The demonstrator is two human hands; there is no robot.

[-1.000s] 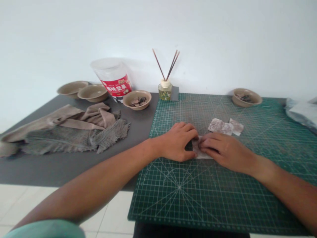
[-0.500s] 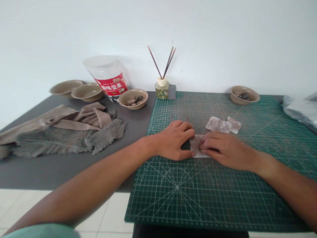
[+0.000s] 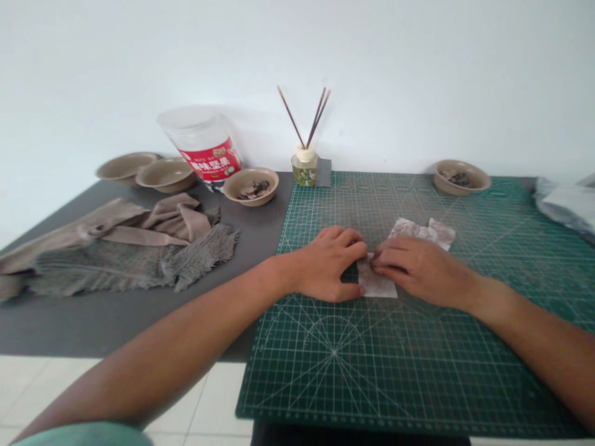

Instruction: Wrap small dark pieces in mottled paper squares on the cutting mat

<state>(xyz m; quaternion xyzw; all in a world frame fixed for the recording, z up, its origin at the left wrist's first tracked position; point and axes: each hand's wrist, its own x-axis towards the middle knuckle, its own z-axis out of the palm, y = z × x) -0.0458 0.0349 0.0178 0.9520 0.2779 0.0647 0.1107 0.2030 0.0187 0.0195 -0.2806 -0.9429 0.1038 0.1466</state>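
touching the smudged square (image 3: 382, 287) on the green mat (image 3: 372, 365), the left hand (image 3: 333, 263) arches in a wide grip, pinching nothing. the right hand (image 3: 421, 271) bunches over the square, hold unclear; hard rubbing could tear it.

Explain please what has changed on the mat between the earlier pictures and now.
The right grip has moved slightly away from the person over the near piece, so more of that piece's near edge shows. It now covers part of the far pieces from view. Nothing was visibly taken or let go. The left grip stays at the near piece's left edge; bowls and jar stay.
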